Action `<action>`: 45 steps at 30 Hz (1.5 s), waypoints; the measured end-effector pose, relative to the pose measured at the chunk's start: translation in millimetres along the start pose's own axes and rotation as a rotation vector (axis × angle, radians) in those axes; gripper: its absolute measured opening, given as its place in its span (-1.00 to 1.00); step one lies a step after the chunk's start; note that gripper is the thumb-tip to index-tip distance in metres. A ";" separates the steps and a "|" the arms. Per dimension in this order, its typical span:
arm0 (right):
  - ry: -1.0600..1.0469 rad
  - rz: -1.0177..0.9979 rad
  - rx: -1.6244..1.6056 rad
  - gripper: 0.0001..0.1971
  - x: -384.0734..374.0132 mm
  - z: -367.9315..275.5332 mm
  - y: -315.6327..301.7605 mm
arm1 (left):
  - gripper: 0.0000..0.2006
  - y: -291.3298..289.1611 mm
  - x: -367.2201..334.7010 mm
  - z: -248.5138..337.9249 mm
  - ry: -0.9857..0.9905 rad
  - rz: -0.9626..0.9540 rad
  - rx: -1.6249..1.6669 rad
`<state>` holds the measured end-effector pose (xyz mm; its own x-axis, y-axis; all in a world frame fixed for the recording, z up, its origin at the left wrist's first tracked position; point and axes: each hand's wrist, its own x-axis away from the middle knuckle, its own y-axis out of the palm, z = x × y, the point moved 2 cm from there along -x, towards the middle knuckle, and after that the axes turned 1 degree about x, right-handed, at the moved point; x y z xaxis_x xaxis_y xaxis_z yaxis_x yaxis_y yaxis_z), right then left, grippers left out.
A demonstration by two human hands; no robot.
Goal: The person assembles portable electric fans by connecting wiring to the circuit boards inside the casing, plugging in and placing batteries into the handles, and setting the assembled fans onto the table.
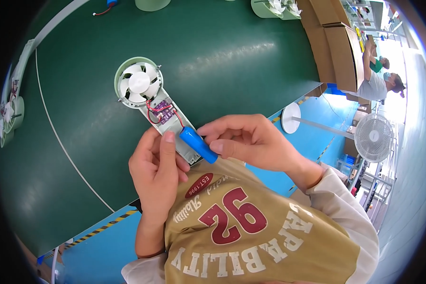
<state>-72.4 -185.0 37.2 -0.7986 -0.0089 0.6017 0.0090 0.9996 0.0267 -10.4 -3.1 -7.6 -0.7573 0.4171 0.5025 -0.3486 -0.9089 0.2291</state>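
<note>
A handheld fan's pale green open housing (184,152) lies tilted in front of me, its handle toward my body. White fan blades (138,83) sit inside its round head, and a purple circuit board (164,111) with red and black wires shows in the handle. My left hand (157,165) is closed around the lower handle, thumb along its edge. With fingers and thumb bent together, my right hand (253,142) grips the side of a blue cylindrical battery (198,144). The battery rests slantwise over the handle's lower end, wired to the board.
The dark green table (80,156) carries more fan parts (275,8) at the far right, a green round piece (152,4) and another blue battery (111,3) at the far side. A fan assembly (13,116) stands at the left. Cardboard boxes (343,54) line the right edge; beyond are a standing fan (374,137) and people.
</note>
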 end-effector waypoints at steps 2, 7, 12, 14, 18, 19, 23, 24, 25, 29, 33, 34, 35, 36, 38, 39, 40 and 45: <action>-0.052 0.071 0.066 -0.68 2.7 0.2 7.8 | -0.75 0.5 0.4 1.3 0.012 -0.002 0.014; -0.231 0.194 0.547 -0.66 10.3 0.8 13.2 | -0.74 2.5 -0.2 -1.9 0.030 -0.002 0.020; -0.409 0.311 0.667 -0.71 13.1 4.5 14.8 | -0.72 8.9 1.9 -4.3 0.030 -0.011 0.036; -0.488 0.359 0.704 -0.72 12.7 4.1 16.2 | -0.71 10.0 1.9 -5.3 0.046 0.007 0.039; -0.583 0.431 0.716 -0.72 10.3 8.2 22.5 | -0.69 8.8 0.0 -8.0 0.064 -0.019 -0.007; -0.612 0.447 0.718 -0.72 10.2 9.4 24.3 | -0.70 8.5 0.4 -7.5 0.071 -0.024 -0.009; -0.674 0.488 0.696 -0.71 5.5 17.4 25.6 | -0.69 7.7 0.9 -8.4 0.080 -0.009 -0.005; -0.691 0.497 0.678 -0.71 4.5 19.0 25.5 | -0.69 7.3 1.0 -8.5 0.079 -0.010 -0.008; -0.707 0.506 0.660 -0.71 3.7 20.6 25.5 | -0.69 6.9 1.0 -8.7 0.074 -0.013 -0.005; -0.764 0.539 0.653 -0.71 0.6 26.6 25.7 | -0.69 8.6 1.7 -7.7 0.084 -0.025 -0.016; -0.838 0.565 0.684 -0.72 -5.4 27.4 28.0 | -0.69 8.7 2.4 -8.0 0.102 -0.047 -0.052; -0.845 0.568 0.693 -0.72 -6.7 27.3 28.3 | -0.69 9.0 2.5 -7.6 0.100 -0.046 -0.049; -0.845 0.569 0.692 -0.72 -7.7 26.9 27.8 | -0.69 9.5 2.1 -7.7 0.098 -0.044 -0.047; -0.838 0.564 0.703 -0.73 -8.5 25.8 27.5 | -0.69 9.7 1.5 -8.4 0.099 -0.044 -0.048; -0.830 0.559 0.713 -0.74 -9.6 23.8 27.1 | -0.70 9.5 1.1 -9.9 0.098 -0.037 -0.027; -0.808 0.552 0.695 -0.75 -10.2 23.1 26.7 | -0.70 9.2 1.4 -9.8 0.097 -0.037 -0.029; -0.786 0.545 0.678 -0.76 -10.6 22.2 26.7 | -0.71 8.9 1.6 -9.7 0.098 -0.044 -0.023; -0.782 0.550 0.686 -0.78 -11.7 15.0 34.1 | -0.74 11.0 0.4 -11.7 0.123 0.000 -0.020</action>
<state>-71.8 -150.4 19.1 -0.9422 0.2086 -0.2620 0.3328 0.6712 -0.6624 -21.1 -12.9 -14.7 -0.8189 0.4152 0.3962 -0.3585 -0.9092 0.2118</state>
